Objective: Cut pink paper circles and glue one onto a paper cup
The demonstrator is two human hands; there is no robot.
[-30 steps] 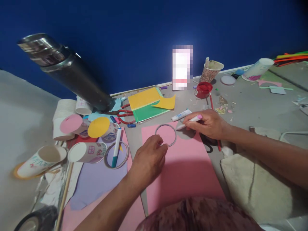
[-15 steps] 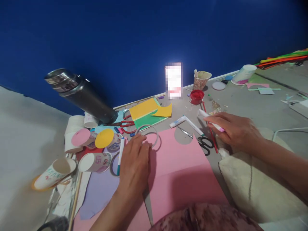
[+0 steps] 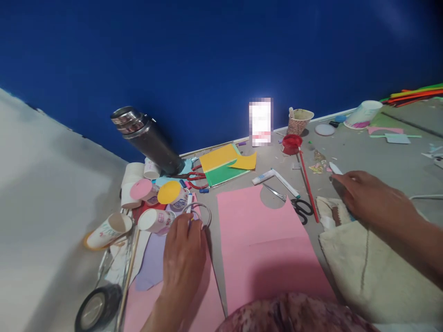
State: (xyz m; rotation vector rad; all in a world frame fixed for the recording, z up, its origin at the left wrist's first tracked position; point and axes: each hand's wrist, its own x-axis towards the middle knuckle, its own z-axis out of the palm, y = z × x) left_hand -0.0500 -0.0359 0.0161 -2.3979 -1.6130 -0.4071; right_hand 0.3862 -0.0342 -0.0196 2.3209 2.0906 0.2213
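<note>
My left hand (image 3: 182, 258) rests on the floor left of a pink paper sheet (image 3: 263, 244), its fingertips on a thin ring (image 3: 202, 213) that lies beside several paper cups (image 3: 155, 220). My right hand (image 3: 370, 198) is to the right of the sheet, above a cream cloth (image 3: 374, 272), closed around a white marker (image 3: 335, 168) whose tip points away from me. A half-round notch is cut from the far edge of the pink sheet. Black-handled scissors (image 3: 297, 206) lie between the sheet and my right hand.
A steel flask (image 3: 147, 138) stands by the blue wall. Yellow and green sheets (image 3: 221, 166), red scissors (image 3: 195, 177), a glue tube (image 3: 263, 177), a red paint pot (image 3: 291, 144), a patterned cup (image 3: 299, 121) and a tape roll (image 3: 97, 306) lie around.
My left hand slid the ring off the pink sheet to the left, next to the cups. My right hand pulled the marker back to the right, away from the sheet.
</note>
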